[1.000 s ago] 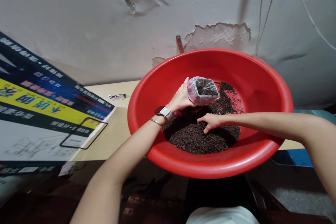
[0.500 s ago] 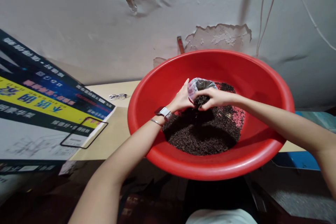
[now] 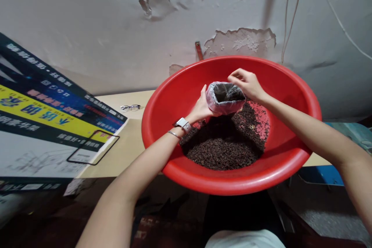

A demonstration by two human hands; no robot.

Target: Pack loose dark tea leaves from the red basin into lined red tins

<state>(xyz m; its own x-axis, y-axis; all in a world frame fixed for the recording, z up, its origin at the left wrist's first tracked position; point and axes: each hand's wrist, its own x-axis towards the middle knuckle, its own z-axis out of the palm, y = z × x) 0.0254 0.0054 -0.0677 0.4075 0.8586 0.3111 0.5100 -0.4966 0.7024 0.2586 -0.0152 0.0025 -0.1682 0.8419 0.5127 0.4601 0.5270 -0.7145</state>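
Note:
A large red plastic basin [image 3: 162, 120] holds a loose heap of dark brown, short, tea-like bits [image 3: 223, 151]. Above the heap, my left hand [image 3: 202, 106] is wrapped around a small, whitish translucent plastic bag [image 3: 223, 106] from its left side. The bag's mouth is wide and faces up toward me; its inside looks grey and dark, and how full it is cannot be made out. My right hand [image 3: 247, 85] is at the bag's far right rim, fingers curled and closed against the edge. A watch and a thin bangle are on my left wrist.
The basin rests on a pale tabletop [image 3: 133, 131]. Eyeglasses [image 3: 130, 107] lie left of it, near a large printed carton [image 3: 52, 116]. Behind stands a peeling wall [image 3: 116, 27] with hanging cords [image 3: 293, 15]. A blue surface [image 3: 322, 174] shows at right.
My right hand has risen from the bag's near side, where it held a clump of the dark bits, to the far right rim. The clump no longer shows in it. The bag's mouth is now more exposed.

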